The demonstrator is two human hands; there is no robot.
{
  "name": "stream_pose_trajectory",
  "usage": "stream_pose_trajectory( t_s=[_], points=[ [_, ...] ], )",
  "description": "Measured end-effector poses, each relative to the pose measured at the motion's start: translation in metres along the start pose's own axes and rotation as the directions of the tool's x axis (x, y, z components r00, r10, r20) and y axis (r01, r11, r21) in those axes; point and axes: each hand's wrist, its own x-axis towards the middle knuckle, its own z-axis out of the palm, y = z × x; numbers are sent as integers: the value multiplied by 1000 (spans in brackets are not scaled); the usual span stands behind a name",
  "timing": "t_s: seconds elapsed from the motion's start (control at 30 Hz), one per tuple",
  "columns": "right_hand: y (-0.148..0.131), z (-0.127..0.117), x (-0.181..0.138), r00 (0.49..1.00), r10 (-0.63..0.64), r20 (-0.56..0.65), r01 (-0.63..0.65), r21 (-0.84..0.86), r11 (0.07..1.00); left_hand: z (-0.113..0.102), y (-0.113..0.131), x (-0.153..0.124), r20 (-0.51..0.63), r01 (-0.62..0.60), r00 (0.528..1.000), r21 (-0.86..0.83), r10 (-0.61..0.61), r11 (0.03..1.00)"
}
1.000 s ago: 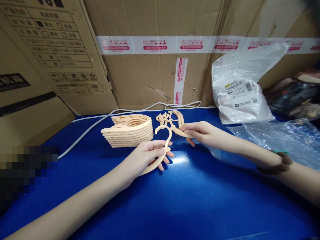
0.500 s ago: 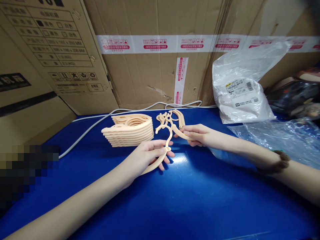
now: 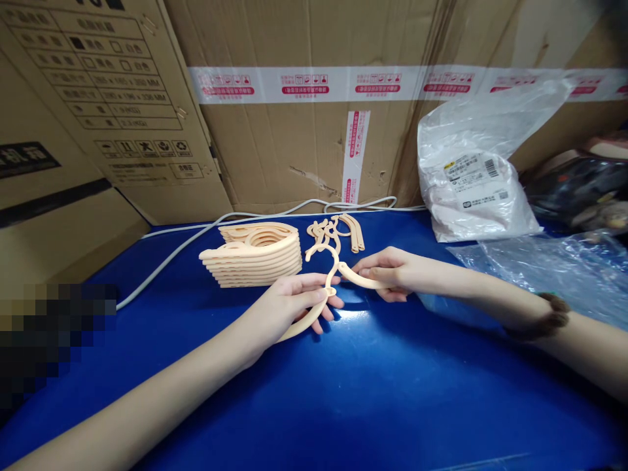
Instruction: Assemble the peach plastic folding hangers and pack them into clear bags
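Note:
My left hand (image 3: 297, 304) pinches a cream plastic hanger piece (image 3: 310, 318), a curved arm joined to a hook (image 3: 334, 252) that points up and away from me. To its right, my right hand (image 3: 387, 271) is closed on a second curved hanger arm (image 3: 362, 280), whose holed end points left toward the hook. Whether that end touches the hook I cannot tell. Beyond the hands lie loose hooks and arms (image 3: 351, 230) of the same cream plastic. Left of them stands a neat stack of folded hangers (image 3: 255, 260).
The blue table (image 3: 373, 399) runs back to large cardboard boxes (image 3: 294, 144). A grey-white cable (image 3: 189, 241) crosses behind the stack. At the back right stands a white plastic bag (image 3: 475, 190) with a label, and a clear plastic sheet (image 3: 554, 265) lies under my right forearm.
My right hand has come slightly nearer and to the right with its hanger arm, whose holed end now shows clear of the loose pieces. My left hand has hardly moved.

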Motion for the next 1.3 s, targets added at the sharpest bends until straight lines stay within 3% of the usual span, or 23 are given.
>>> stream_pose_trajectory(
  t_s=[0.1, 0.3, 0.6, 0.7, 0.83, 0.93, 1.3],
  points=[
    [-3, 2, -3, 998, 67, 21, -66, -11, 998, 0, 0, 0, 0, -1, 1000, -1, 1, 1000],
    [-11, 6, -6, 993, 51, -106, -64, -117, 991, 0, 0, -2, -5, -3, 1000, 15, 3, 1000],
    [-21, 11, -10, 987, -161, -11, 153, -265, 952, -1, -1, -2, 15, -39, 999, 53, 38, 998],
    [-20, 11, -10, 978, -206, -14, 177, -454, 873, 0, 1, -3, 3, -23, 1000, 46, 23, 999],
    [-15, 14, -9, 967, -249, -56, 122, -757, 642, 0, 2, -3, -13, -7, 1000, 25, 7, 1000],
    [-12, 17, -8, 964, -261, -44, 100, -853, 513, -1, 1, -3, -6, -21, 1000, 9, 21, 1000],
    [-13, 29, -9, 968, -249, -13, 80, -930, 360, -4, -1, -3, 21, 20, 1000, 76, -22, 997]
  ],
)
